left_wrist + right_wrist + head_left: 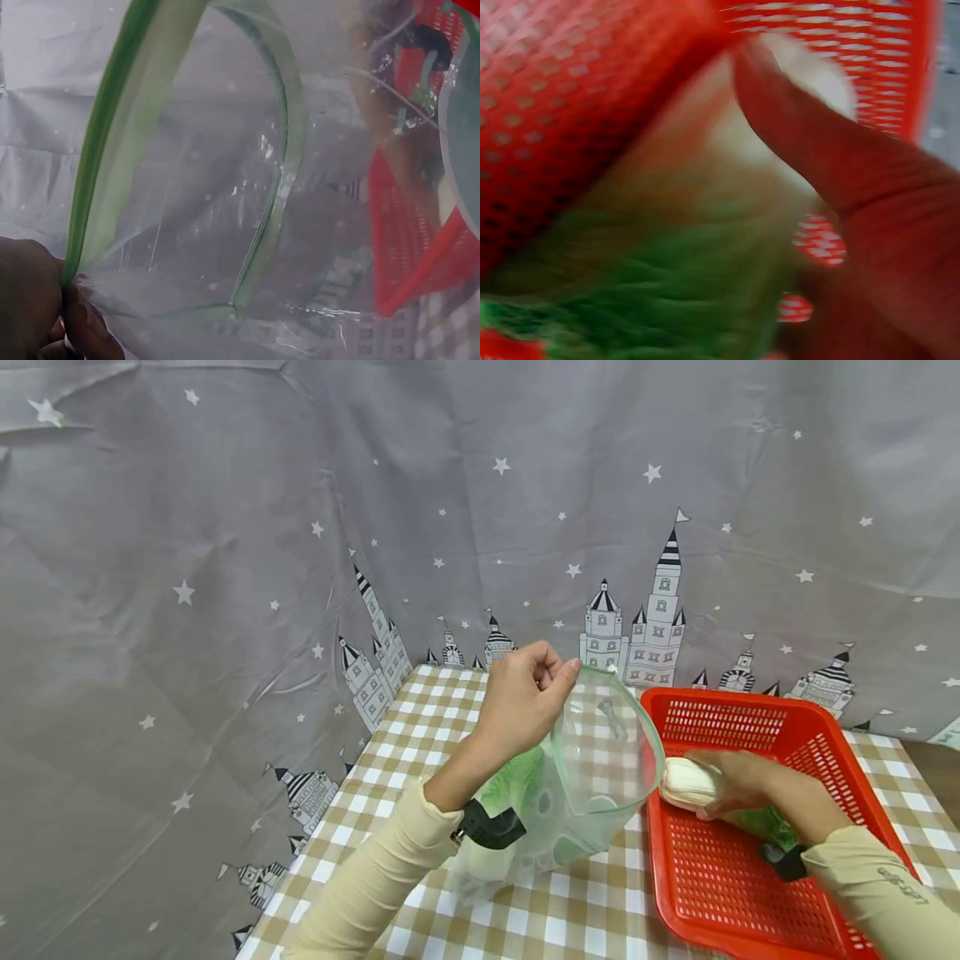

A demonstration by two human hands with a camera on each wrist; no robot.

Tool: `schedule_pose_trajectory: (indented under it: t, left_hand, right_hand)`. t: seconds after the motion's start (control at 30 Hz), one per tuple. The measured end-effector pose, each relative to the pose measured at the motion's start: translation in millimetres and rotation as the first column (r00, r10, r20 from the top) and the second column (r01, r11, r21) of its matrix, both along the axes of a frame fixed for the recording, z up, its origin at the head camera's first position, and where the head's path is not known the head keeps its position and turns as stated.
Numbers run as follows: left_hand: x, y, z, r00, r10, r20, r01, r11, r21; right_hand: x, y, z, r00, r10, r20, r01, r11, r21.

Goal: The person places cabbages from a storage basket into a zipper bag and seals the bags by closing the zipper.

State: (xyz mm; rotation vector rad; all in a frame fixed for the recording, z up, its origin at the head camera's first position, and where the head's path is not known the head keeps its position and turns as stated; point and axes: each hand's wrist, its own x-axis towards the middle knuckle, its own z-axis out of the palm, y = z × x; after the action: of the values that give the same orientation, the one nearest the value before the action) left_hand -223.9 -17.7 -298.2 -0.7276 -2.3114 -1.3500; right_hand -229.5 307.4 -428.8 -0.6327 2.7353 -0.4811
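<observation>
My left hand point(525, 697) pinches the green edge of a clear zip bag point(562, 810), and its mouth stands wide, facing the basket. In the left wrist view the thumb and fingers grip one corner of the green zip strip point(94, 165). Inside the bag rests a leafy green cabbage point(513, 781), partly covered by my left forearm. My right hand point(742, 781) grips a napa cabbage point(688, 785) over the red basket, its white base pointing at the bag. The right wrist view shows my thumb lying along its pale stalk, with green leaves point(682, 292) trailing behind.
The red perforated plastic basket point(750, 893) stands on the right of the table, close beside the bag. A brown-and-white checked cloth point(375, 793) covers the table. Behind it hangs a grey curtain point(480, 510) printed with castles and stars.
</observation>
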Motion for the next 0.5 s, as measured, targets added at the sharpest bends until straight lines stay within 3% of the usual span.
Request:
schedule_pose_trajectory:
  t: [0.13,0.23,0.37,0.43,0.5]
  left_hand:
    - [-3.0,16.9,-9.5,0.998,-0.049,0.035,0.049,0.999,0.002]
    - [-4.2,25.8,-15.3,0.996,-0.069,0.065,0.069,0.998,0.005]
    - [-5.8,31.2,-20.1,0.992,-0.069,0.101,0.069,0.998,0.007]
    - [-6.8,32.4,-21.3,0.991,-0.072,0.116,0.071,0.997,0.015]
    - [-7.7,32.8,-21.6,0.99,-0.072,0.122,0.07,0.997,0.02]
  right_hand:
    - [0.1,7,-14.5,0.997,-0.011,-0.07,0.009,1.0,-0.027]
    - [2.7,11,-7.9,0.992,-0.044,-0.117,0.036,0.997,-0.065]
    - [9.3,14,24.8,0.962,-0.11,-0.248,0.082,0.989,-0.122]
    - [14.5,14,47.6,0.927,-0.151,-0.342,0.102,0.982,-0.159]
    - [20.3,11,71.5,0.873,-0.183,-0.452,0.098,0.974,-0.205]
